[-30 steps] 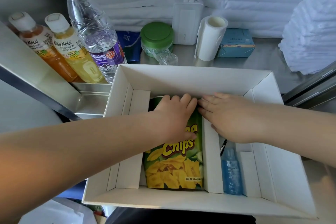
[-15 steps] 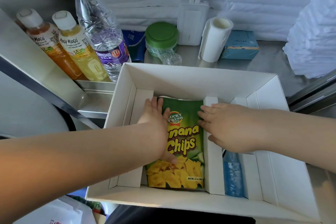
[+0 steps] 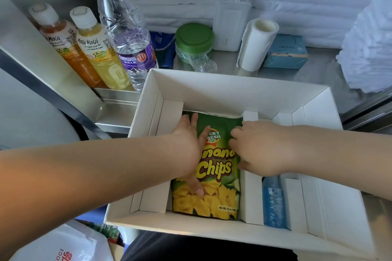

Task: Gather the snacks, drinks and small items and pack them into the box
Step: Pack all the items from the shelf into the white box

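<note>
A white cardboard box (image 3: pixel 214 82) with upright dividers stands in front of me. A green bag of banana chips (image 3: pixel 216 176) lies flat in its middle compartment. My left hand (image 3: pixel 188 150) presses on the bag's left edge with straight fingers, thumb on the picture of chips. My right hand (image 3: pixel 261 148) rests on the bag's right edge and the divider beside it, fingers bent at the tips. A small blue bottle (image 3: pixel 272 203) lies in the narrow compartment to the right. Behind the box on the left stand an orange juice bottle (image 3: pixel 63 42), a yellow juice bottle (image 3: pixel 97 51) and a water bottle (image 3: pixel 127 36).
On the steel counter behind the box are a green-lidded jar (image 3: pixel 194 40), a dark blue packet (image 3: pixel 163 48), a white power bank (image 3: pixel 230 23), a white paper roll (image 3: pixel 257 44) and a blue carton (image 3: pixel 286 53). White padding (image 3: pixel 369 44) is at the right. A white bag (image 3: pixel 61 246) lies below left.
My left hand slid from the top of the chips bag to its left edge, uncovering the label. The right hand moved slightly down along the right edge. The view moved closer.
</note>
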`<state>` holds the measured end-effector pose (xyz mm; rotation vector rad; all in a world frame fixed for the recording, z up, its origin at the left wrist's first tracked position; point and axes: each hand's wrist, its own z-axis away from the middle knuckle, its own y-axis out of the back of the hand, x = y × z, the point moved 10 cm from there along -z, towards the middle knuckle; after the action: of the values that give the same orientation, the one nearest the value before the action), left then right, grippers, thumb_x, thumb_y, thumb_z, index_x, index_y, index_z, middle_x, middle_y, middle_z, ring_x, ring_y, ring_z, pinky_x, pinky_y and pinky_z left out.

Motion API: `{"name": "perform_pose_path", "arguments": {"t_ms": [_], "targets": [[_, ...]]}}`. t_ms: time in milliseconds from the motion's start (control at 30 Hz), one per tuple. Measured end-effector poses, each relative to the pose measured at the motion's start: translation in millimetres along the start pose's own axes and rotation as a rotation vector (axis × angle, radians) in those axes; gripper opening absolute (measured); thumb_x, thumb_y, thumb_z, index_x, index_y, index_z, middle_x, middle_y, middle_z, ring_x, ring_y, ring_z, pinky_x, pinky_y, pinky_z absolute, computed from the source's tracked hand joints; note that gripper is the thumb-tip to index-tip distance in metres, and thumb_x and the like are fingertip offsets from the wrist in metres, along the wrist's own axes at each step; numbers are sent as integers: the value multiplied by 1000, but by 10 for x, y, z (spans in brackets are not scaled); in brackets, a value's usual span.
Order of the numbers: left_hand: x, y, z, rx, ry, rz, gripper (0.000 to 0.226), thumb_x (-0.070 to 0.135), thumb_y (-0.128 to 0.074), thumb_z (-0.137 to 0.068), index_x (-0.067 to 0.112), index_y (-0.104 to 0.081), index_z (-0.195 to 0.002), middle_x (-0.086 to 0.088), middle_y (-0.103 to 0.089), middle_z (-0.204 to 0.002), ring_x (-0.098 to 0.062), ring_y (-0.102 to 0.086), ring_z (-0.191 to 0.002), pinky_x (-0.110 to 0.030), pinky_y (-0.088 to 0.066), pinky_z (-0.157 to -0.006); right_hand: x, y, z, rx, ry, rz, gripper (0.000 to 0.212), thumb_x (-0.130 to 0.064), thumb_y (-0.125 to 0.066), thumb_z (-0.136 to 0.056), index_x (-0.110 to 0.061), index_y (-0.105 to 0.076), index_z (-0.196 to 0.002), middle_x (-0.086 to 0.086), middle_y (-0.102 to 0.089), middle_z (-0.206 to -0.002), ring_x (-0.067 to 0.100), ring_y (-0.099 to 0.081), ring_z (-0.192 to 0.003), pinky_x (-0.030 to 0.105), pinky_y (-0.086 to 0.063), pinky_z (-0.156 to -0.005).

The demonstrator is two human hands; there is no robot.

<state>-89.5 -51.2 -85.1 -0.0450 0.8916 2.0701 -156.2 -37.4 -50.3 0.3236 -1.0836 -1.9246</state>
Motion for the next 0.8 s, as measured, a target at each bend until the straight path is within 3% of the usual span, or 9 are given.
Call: {"name": "perform_pose_path", "arguments": {"t_ms": [100, 200, 333, 467, 567, 633, 700, 800], "targets": [[78, -10, 27, 67, -67, 40, 132, 81, -53, -63, 15, 33, -139, -20, 36, -145, -47, 21, -135, -56, 6, -111, 79, -43, 59, 28, -13, 42, 45, -41, -30, -99, -15, -47, -131, 7, -49, -128, 24, -42, -121, 38, -26, -107], [141, -55, 42, 55, -131, 97, 124, 77, -54, -67, 27, 36, -136, -12, 40, -145, -51, 21, -134, -56, 4, -111, 76, -155, 69, -28, -36, 139, 53, -33, -38, -98, -9, -28, -145, 15, -33, -146, 30, -27, -135, 41, -19, -113], [133, -61, 34, 29, -123, 93, 121, 78, -52, -68, 29, 35, -137, -13, 38, -146, -52, 19, -134, -55, 3, -111, 15, -211, -23, -84, -52, 192, 52, -28, -40, -99, -2, -30, -143, 20, -29, -149, 34, -20, -138, 40, -13, -115], [128, -46, 51, 48, -116, 88, 119, 79, -49, -68, 30, 35, -137, -12, 38, -146, -53, 17, -133, -55, 1, -112, 15, -204, -14, -67, -18, 203, 51, -32, -42, -98, -5, -36, -141, 15, -37, -145, 30, -28, -135, 41, -21, -112], [78, 6, 115, 91, -112, 106, 114, 77, -50, -72, 29, 26, -142, -11, 29, -150, -50, 9, -137, -52, -5, -114, 77, -10, 77, 18, 40, -3, 43, -32, -28, -101, -12, -45, -134, 8, -47, -134, 22, -41, -123, 36, -34, -102], [2, 172, 218, 224, -97, 91, 99, 70, -46, -81, 24, 11, -148, -13, 16, -155, -43, 0, -141, -50, -11, -115, 186, 239, 201, 122, 64, -195, 39, -31, -30, -100, -18, -50, -130, 2, -52, -126, 19, -49, -115, 36, -41, -96], [-69, 528, 438, 513, -141, 122, 77, 59, -41, -89, 21, -11, -149, -12, -8, -156, -32, -16, -141, -46, -22, -113, 398, 495, 368, 248, 29, -327, 38, -33, -34, -98, -26, -51, -131, -7, -54, -125, 11, -50, -113, 31, -40, -95], [-224, 1024, 900, 937, -208, 169, 51, 43, -47, -89, 18, -48, -133, -6, -48, -138, -23, -45, -127, -40, -36, -104, 776, 818, 648, 442, -105, -447, 37, -40, -32, -90, -36, -60, -115, -19, -60, -106, -2, -54, -94, 24, -42, -81]]}}
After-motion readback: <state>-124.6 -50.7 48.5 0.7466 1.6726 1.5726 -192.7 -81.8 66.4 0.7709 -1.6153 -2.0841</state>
